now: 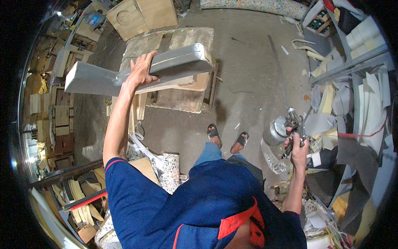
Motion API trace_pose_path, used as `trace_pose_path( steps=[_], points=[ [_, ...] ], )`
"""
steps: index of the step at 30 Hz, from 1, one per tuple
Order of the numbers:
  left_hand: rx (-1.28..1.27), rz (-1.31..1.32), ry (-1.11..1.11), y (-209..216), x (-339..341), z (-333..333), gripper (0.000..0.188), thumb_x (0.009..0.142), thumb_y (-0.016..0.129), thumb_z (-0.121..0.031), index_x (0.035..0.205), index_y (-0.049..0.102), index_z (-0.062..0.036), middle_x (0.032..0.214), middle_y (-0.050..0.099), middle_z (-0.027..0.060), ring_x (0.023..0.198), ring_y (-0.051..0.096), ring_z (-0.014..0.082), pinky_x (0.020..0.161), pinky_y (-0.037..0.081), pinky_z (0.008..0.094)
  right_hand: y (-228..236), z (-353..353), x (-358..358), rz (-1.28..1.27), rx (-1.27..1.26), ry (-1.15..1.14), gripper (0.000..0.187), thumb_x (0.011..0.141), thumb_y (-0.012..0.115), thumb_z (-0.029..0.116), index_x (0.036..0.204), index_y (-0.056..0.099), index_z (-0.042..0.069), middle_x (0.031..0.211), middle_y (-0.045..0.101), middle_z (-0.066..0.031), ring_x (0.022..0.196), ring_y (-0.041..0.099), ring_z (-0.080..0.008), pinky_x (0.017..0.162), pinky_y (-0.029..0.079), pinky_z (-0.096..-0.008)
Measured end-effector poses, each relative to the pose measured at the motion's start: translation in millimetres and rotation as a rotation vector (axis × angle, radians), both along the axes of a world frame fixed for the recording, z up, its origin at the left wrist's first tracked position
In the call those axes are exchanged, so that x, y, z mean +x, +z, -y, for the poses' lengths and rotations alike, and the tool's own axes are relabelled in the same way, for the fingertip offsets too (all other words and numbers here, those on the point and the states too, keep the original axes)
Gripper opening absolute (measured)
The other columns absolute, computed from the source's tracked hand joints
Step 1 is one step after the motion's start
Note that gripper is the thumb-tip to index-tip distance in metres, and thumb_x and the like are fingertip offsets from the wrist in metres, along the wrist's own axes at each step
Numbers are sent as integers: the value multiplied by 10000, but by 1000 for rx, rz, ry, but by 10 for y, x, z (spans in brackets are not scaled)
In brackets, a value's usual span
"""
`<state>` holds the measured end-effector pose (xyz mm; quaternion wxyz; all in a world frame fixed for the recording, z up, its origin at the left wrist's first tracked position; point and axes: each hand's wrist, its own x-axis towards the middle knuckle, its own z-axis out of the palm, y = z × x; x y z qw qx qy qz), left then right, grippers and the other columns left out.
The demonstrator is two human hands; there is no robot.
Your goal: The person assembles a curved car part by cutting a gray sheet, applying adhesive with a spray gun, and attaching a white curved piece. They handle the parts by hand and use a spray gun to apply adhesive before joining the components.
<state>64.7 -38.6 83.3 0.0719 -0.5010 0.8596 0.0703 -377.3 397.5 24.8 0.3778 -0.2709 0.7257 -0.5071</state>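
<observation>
A long grey foam-covered piece (pixel 178 64), raised at its left end, lies across a worn wooden stand ahead of me on the left. My left hand (pixel 142 71) rests over its middle with fingers spread, touching the grey surface. Bare wood (pixel 188 83) shows under the piece. Off to the right, my right hand (pixel 297 148) is wrapped around the handle of a spray gun (pixel 293 119). The gun's round metal cup (pixel 275 130) hangs on its left side, and its nozzle points away from me. A coiled clear hose (pixel 273 159) hangs below the cup.
The stand's scuffed wooden top (pixel 182 37) sits low on the concrete floor (pixel 257 54). Plywood panels (pixel 143 16) lean behind it. Shelving at right holds foam sheets (pixel 369 116) and offcuts. Wooden parts (pixel 62 120) are stacked at left. A speckled foam roll (pixel 171 172) stands near my legs.
</observation>
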Motion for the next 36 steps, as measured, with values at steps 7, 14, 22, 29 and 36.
trace_pose_path(
  steps=[7, 14, 22, 29, 36],
  points=[
    [-267, -4, -91, -97, 28, -201, 1209, 540, 955, -340, 1549, 299, -219, 1562, 360, 108, 1465, 311, 350, 1137, 170, 755, -666, -72, -47, -181, 52, -54, 198, 983, 590, 119, 1109, 651, -21, 882, 747, -96, 815, 689, -145, 747, 522, -307],
    [-479, -153, -285, 98, 50, -550, 1066, 702, 874, -433, 1538, 342, -39, 1542, 411, 201, 1440, 356, 379, 1159, 251, 548, -1786, -154, -338, -509, 271, -160, 410, 904, 691, 327, 1070, 694, -48, 1022, 688, -266, 961, 666, -431, 845, 517, -449],
    [-147, -302, 398, -1111, 590, -3016, 529, 977, 637, -205, 1395, 487, 82, 1401, 527, 282, 1291, 521, 396, 1093, 408, 460, -3355, -36, -795, -374, 691, -99, 262, 811, 705, 209, 995, 722, 23, 960, 717, -246, 933, 702, -418, 808, 549, -487],
    [853, 59, 885, -2106, 332, -5304, 507, 982, 618, -202, 1373, 483, 91, 1341, 545, 272, 1219, 551, 377, 1023, 440, 452, -5408, 124, -1235, -320, 993, -127, 269, 839, 662, 229, 1024, 740, 50, 1057, 721, -221, 1030, 690, -404, 878, 544, -507],
    [935, 174, 1084, -2443, 41, -5526, 481, 980, 616, -208, 1348, 503, 81, 1298, 559, 253, 1179, 565, 359, 980, 447, 442, -7002, 6, -1564, -375, 979, -127, 286, 867, 637, 283, 984, 743, 45, 1029, 722, -220, 1002, 692, -400, 875, 543, -464]
  ],
)
